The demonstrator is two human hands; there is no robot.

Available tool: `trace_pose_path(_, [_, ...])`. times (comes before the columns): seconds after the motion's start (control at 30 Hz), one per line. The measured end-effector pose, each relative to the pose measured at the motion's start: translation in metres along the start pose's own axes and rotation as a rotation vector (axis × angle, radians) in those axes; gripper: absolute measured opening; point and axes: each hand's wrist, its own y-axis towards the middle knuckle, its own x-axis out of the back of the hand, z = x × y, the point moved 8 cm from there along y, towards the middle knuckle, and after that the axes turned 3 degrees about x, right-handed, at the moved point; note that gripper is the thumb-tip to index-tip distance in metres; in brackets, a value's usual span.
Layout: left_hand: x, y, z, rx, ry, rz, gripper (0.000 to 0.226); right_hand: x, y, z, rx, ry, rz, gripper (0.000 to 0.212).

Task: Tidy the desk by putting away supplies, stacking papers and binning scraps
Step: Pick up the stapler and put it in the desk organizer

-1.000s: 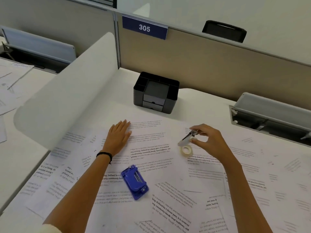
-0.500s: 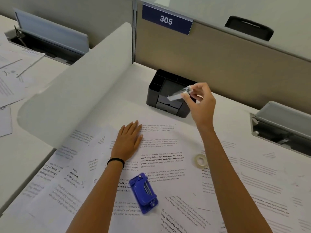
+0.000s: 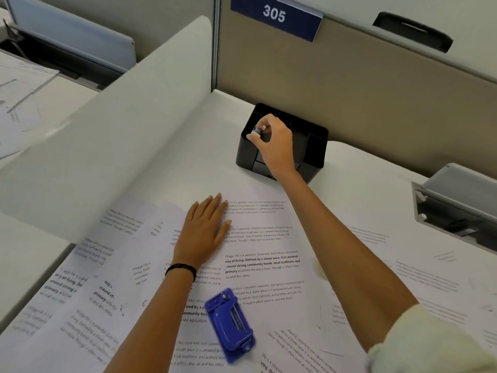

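My right hand (image 3: 277, 146) pinches a small white and silver stapler (image 3: 256, 131) and holds it at the top of the front left compartment of the black desk organizer (image 3: 314, 146). Most of the stapler is hidden by my fingers. My left hand (image 3: 201, 232) lies flat, fingers together, on the printed sheets (image 3: 263, 262) spread over the desk. A blue hole punch (image 3: 231, 324) lies on the papers in front of my left forearm. A pale tape roll (image 3: 320, 270) peeks out beside my right forearm.
A curved white divider (image 3: 121, 125) rises along the desk's left side. A beige partition (image 3: 349, 84) with a blue "305" sign (image 3: 274, 14) stands behind the organizer. A grey cable tray (image 3: 457, 200) sits open at the right. More sheets (image 3: 430, 278) cover the right side.
My right hand lifted the stapler off the papers beside the tape roll and carried it up and back to the organizer's left compartment. My left hand stayed flat on the sheets.
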Motion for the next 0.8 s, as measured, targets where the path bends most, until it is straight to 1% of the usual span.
trace_pose_path(0.1, [0.0, 0.0, 0.0, 0.004, 0.007, -0.001, 0.062, -0.013, 0.004, -0.006, 0.009, -0.115, 0.08, 0.015])
trace_pose_path(0.23, [-0.001, 0.0, 0.0, 0.004, 0.007, 0.004, 0.063, -0.02, 0.009, -0.012, -0.033, -0.19, 0.158, 0.016])
trace_pose_path(0.33, [-0.001, 0.001, 0.0, 0.003, 0.008, 0.008, 0.062, -0.021, 0.01, -0.012, -0.047, -0.206, 0.176, 0.016])
trace_pose_path(0.43, [0.0, 0.0, 0.0, 0.006, 0.001, 0.011, 0.062, -0.019, 0.007, -0.008, -0.04, -0.213, 0.166, 0.009])
trace_pose_path(0.5, [0.0, 0.0, 0.0, 0.007, 0.0, 0.013, 0.062, -0.012, 0.003, -0.001, -0.012, -0.183, 0.124, 0.005])
trace_pose_path(0.6, [0.001, 0.0, -0.001, 0.006, 0.005, 0.012, 0.063, 0.001, -0.007, 0.012, 0.034, -0.098, 0.086, 0.007])
trace_pose_path(0.7, [-0.001, 0.001, 0.0, 0.007, 0.011, 0.013, 0.063, 0.012, -0.027, 0.021, 0.032, 0.015, 0.103, 0.012])
trace_pose_path(0.8, [0.0, 0.001, 0.001, 0.012, 0.004, 0.009, 0.063, 0.017, -0.057, 0.02, -0.046, 0.07, 0.168, 0.012])
